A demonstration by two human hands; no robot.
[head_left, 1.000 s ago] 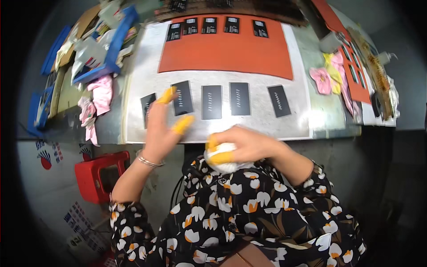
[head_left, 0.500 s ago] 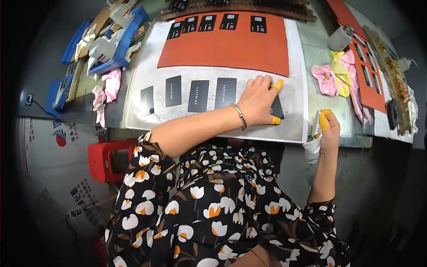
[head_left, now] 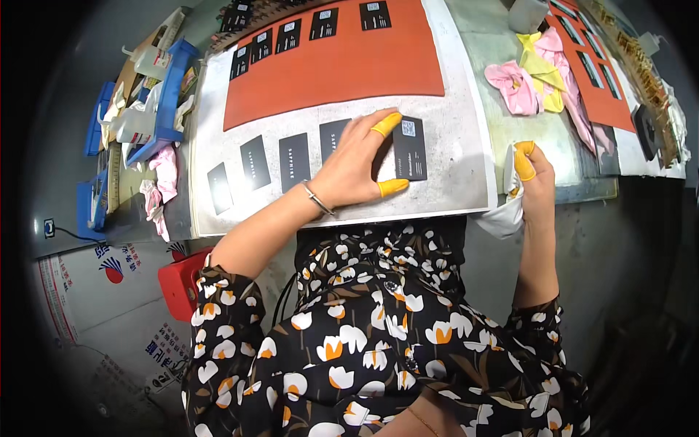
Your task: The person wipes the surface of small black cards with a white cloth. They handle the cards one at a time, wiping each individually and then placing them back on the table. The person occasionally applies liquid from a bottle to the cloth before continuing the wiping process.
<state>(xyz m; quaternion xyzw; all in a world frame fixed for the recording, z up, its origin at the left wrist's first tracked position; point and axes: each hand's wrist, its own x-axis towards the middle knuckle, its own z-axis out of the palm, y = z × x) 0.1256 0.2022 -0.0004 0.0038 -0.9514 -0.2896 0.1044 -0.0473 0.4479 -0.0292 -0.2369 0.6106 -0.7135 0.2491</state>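
Observation:
My left hand [head_left: 349,164] is over the front row on the grey sheet [head_left: 451,197], yellow covers on its thumb and index finger. These two fingers span the left side of a black card [head_left: 410,149], touching its upper and lower ends; a square code shows on its face. The other fingers are partly hidden. To the left, several black cards [head_left: 295,162] lie face up, one partly under the hand. Off the table's front right edge, my right hand [head_left: 537,182], also wearing yellow finger covers, grips a white cloth [head_left: 504,218].
Behind the row lies an orange mat [head_left: 335,73] with several code-side-up cards [head_left: 323,24]. Pink and yellow cloths [head_left: 535,80] lie to the right, beside another orange mat [head_left: 597,95]. Blue trays [head_left: 175,87] with bottles stand at left. A red stool [head_left: 182,284] is below.
The card by my left hand now shows its code side; before, its lettered side faced up, mostly covered by the hand. The view has shifted. My right hand keeps the cloth.

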